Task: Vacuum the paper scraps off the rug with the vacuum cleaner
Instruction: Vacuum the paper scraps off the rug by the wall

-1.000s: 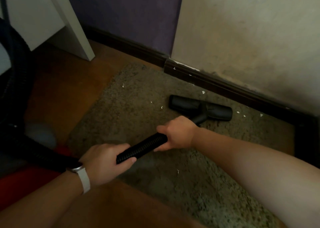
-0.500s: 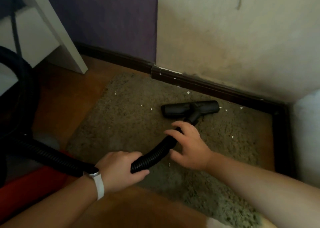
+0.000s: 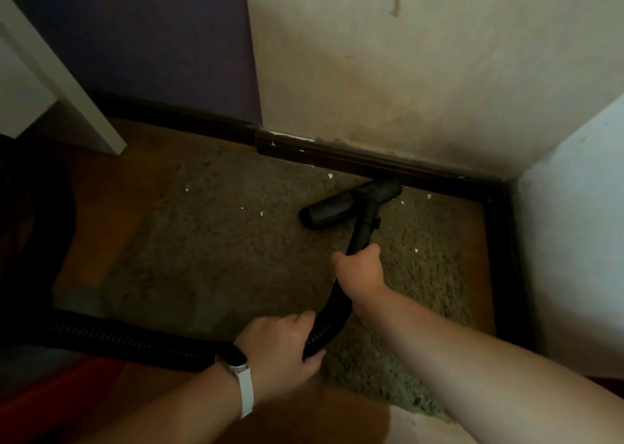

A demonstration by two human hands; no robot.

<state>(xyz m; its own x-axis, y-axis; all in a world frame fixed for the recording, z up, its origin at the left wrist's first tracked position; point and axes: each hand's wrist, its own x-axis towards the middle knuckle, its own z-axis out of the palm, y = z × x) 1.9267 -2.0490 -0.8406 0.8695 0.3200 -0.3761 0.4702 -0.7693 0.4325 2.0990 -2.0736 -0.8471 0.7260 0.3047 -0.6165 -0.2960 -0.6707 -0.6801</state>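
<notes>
A shaggy grey-brown rug (image 3: 236, 261) lies in the corner of the room. Small white paper scraps (image 3: 262, 213) dot its far half near the skirting. The black vacuum nozzle (image 3: 347, 205) rests on the rug, its right end close to the skirting. My right hand (image 3: 361, 269) grips the rigid black tube just behind the nozzle. My left hand (image 3: 280, 342), with a white watch on the wrist, holds the ribbed black hose (image 3: 135, 340) nearer to me. The hose runs off to the left.
A dark skirting board (image 3: 371, 163) runs along the cream wall behind the rug and turns down the right side. A white furniture leg (image 3: 77, 106) stands at the far left on the wooden floor (image 3: 111, 194). Something red (image 3: 50, 396) lies at the lower left.
My right hand, which had let go of the hose half a second ago, now grips the tube nearer the nozzle. The nozzle has swung and moved toward the skirting. My left hand keeps holding the hose.
</notes>
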